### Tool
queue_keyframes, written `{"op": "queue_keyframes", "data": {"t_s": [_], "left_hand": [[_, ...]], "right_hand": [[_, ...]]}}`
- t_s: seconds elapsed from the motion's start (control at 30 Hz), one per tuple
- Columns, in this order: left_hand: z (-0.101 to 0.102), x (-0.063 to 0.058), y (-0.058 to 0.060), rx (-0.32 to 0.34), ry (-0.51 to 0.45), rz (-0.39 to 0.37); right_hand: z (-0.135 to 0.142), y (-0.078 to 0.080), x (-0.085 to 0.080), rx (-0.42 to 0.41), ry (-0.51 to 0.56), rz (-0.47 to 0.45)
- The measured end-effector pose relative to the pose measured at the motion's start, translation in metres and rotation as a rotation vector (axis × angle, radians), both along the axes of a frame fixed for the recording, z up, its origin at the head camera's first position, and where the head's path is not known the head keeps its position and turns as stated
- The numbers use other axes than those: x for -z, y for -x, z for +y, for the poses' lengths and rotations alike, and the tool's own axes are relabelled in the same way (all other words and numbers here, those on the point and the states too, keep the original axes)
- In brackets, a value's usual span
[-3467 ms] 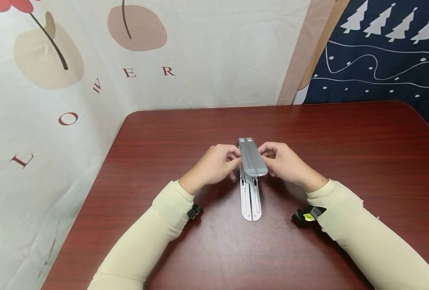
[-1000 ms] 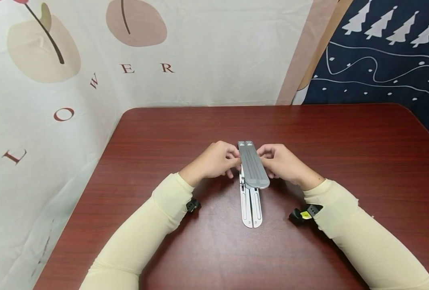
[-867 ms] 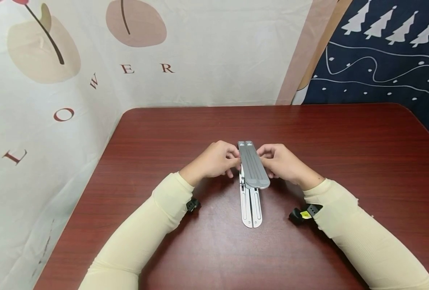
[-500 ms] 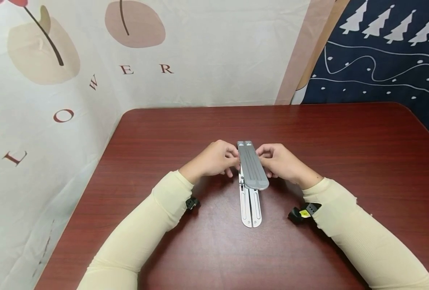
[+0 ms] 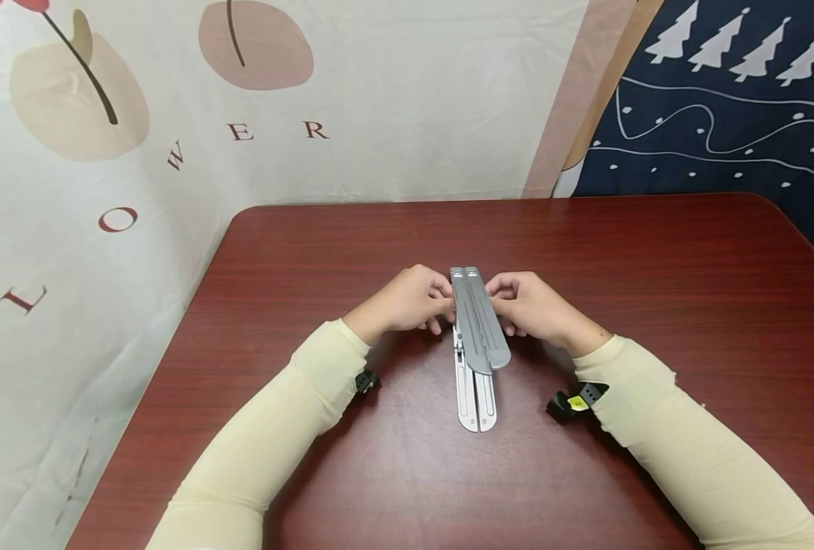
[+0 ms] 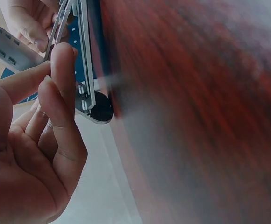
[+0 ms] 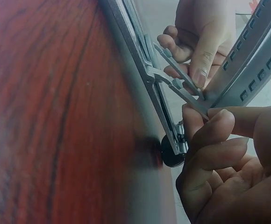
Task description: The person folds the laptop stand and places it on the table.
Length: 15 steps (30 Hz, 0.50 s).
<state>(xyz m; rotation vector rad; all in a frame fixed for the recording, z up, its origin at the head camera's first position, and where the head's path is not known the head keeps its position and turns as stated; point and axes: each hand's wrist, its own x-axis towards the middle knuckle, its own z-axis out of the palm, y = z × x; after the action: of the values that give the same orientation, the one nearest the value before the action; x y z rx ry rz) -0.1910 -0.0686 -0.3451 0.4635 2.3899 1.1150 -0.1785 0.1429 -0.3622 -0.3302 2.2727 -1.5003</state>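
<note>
A silver folding laptop stand [image 5: 479, 321] sits on the table between both hands, its narrow end pointing at me. Above the twin-railed base [image 5: 477, 405], its upper arms slant up; in the head view their ends lie slightly out of line. My left hand [image 5: 414, 299] pinches a thin support strut at the stand's left side. On the opposite side, my right hand [image 5: 534, 309] pinches the other strut [image 7: 191, 100] between thumb and index finger. The right wrist view shows slots [image 7: 264, 70] along the underside of an upper arm and a black foot [image 7: 173, 154] on the base.
The reddish-brown table [image 5: 689, 290] extends around the stand on all sides. A pale printed cloth [image 5: 407, 99] hangs behind its far and left edges; a dark blue cloth [image 5: 723, 122] hangs at the far right. Black straps [image 5: 575, 403] circle the wrists.
The upper arms' near ends have dropped toward the base, and the left one now sits lower than the right. Both hands keep their pinch and have barely moved.
</note>
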Motion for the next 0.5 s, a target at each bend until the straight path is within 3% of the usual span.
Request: {"op": "queue_keyframes", "data": {"t_s": [0.5], "left_hand": [[0.0002, 0.0028, 0.0018, -0.003, 0.021, -0.024]], "right_hand": [[-0.0002, 0.0029, 0.0047, -0.012, -0.025, -0.001]]}}
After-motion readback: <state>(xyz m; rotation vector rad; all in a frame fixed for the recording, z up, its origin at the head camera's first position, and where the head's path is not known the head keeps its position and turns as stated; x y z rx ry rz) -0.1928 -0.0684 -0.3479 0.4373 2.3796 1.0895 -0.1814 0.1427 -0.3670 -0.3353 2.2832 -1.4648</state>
